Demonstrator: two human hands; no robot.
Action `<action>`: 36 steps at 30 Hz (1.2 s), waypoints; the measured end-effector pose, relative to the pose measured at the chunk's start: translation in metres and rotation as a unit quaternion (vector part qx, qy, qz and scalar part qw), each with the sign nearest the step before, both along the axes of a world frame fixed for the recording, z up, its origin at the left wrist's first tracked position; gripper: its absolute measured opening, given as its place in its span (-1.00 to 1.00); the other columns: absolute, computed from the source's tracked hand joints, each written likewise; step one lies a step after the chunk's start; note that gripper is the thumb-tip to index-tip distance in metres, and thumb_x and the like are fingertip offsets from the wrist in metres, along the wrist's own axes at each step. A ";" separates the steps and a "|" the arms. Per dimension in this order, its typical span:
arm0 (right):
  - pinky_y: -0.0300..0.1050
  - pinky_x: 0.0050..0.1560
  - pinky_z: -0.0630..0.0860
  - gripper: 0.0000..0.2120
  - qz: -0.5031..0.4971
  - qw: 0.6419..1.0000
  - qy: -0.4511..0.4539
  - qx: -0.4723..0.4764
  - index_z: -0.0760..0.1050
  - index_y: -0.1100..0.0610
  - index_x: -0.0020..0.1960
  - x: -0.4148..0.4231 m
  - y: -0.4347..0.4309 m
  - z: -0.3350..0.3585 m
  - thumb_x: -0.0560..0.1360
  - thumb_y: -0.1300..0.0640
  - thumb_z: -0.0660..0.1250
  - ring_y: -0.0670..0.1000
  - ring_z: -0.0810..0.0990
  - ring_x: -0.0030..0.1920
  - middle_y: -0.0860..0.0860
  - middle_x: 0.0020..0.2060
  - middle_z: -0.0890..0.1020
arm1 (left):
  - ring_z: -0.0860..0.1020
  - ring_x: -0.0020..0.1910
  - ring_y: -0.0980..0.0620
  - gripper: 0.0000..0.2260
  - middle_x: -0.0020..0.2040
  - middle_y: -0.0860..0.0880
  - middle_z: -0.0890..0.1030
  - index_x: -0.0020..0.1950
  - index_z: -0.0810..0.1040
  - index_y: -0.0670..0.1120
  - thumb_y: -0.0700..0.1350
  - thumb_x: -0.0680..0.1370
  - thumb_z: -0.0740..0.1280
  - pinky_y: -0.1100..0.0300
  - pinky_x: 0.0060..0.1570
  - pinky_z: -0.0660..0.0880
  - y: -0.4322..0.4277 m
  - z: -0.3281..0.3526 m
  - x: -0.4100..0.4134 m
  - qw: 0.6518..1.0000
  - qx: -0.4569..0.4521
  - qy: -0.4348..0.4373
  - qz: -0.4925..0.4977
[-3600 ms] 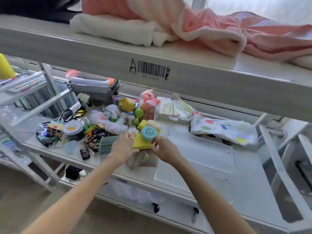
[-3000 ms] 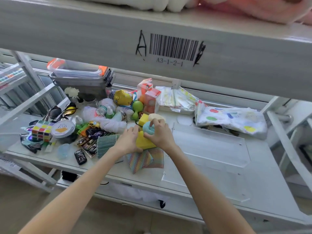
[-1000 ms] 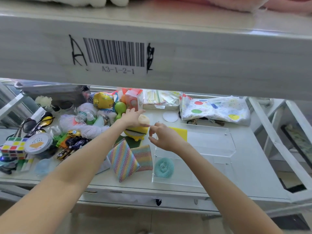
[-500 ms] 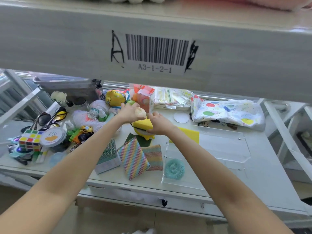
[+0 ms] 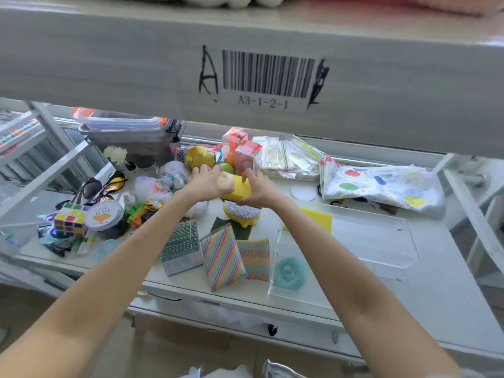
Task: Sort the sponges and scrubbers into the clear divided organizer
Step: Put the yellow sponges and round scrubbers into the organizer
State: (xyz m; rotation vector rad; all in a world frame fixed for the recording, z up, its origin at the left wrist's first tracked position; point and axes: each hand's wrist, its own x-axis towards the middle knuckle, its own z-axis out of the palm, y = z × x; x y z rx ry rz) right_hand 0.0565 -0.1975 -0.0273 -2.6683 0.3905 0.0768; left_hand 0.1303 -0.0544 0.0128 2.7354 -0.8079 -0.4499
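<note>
Both hands meet over the clutter: the left hand [image 5: 203,184] cups a pale round sponge [image 5: 225,182], and the right hand [image 5: 257,188] closes on a yellow sponge [image 5: 237,192] pressed against it, probably to pull the two apart. Just below the hands sits a silver-topped yellow scrubber [image 5: 241,212]. Nearer the body and to the right lies the clear divided organizer [image 5: 381,249], a teal mesh scrubber [image 5: 290,272] in its near compartment and a flat yellow sponge [image 5: 317,218] further back. Striped sponges [image 5: 222,259] wait left of it.

My left hand [image 5: 207,181] covers most of the round beige sponge [image 5: 227,180]; my right forearm hides the near edge of the flat yellow sponge [image 5: 319,218].
</note>
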 end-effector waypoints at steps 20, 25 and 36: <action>0.07 0.25 0.32 -0.45 -0.108 0.992 0.069 -0.006 0.28 0.09 0.19 -0.250 -0.151 0.034 0.31 0.07 0.48 0.16 0.32 0.27 0.14 0.23 0.37 | 0.35 0.29 -0.19 -0.39 0.30 -0.19 0.32 0.38 0.28 -0.05 0.02 0.42 0.45 0.03 0.29 0.33 -0.084 0.000 -0.188 0.979 -0.076 0.094 -0.167; 0.05 0.27 0.27 -0.49 -0.077 0.994 0.064 -0.034 0.29 0.07 0.20 -0.254 -0.153 0.023 0.35 0.01 0.43 0.16 0.34 0.25 0.12 0.24 0.40 | 0.35 0.30 -0.17 -0.39 0.31 -0.17 0.29 0.39 0.28 -0.02 0.01 0.42 0.46 0.01 0.34 0.34 -0.084 -0.013 -0.220 0.976 -0.073 0.119 -0.166; 0.06 0.29 0.31 -0.60 -0.048 0.997 0.033 -0.053 0.39 0.10 0.21 -0.260 -0.155 0.025 0.45 -0.02 0.37 0.14 0.34 0.28 0.12 0.24 0.41 | 0.27 0.33 -0.15 -0.37 0.32 -0.15 0.34 0.38 0.28 -0.03 0.04 0.39 0.46 -0.04 0.31 0.36 -0.089 -0.040 -0.250 0.982 -0.009 0.059 -0.177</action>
